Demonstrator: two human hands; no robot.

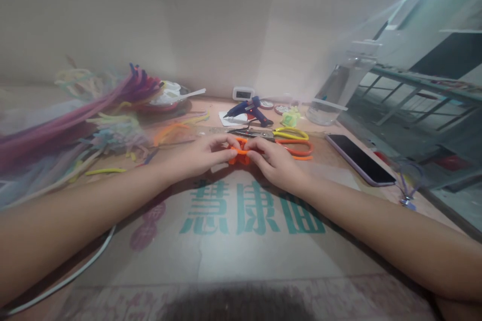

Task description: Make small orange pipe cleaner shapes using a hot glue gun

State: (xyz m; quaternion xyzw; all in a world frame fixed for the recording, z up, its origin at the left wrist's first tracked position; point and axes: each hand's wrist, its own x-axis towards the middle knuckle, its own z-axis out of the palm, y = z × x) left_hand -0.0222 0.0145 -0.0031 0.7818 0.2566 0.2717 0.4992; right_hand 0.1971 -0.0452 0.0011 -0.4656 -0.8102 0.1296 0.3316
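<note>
Both my hands meet over the middle of the cardboard-covered table (241, 256). My left hand (205, 153) and my right hand (274, 160) each pinch an orange pipe cleaner piece (238, 154), which is bent into a small folded shape between my fingertips. Most of the piece is hidden by my fingers. Just behind my hands lie scissors with yellow and orange handles (291, 139).
A blue glue gun (250, 110) rests on white paper at the back, near a small white digital display (243, 93). A heap of coloured pipe cleaners (94, 115) fills the left side. A phone (359, 159) lies at the right; a clear jar (326, 105) stands behind it.
</note>
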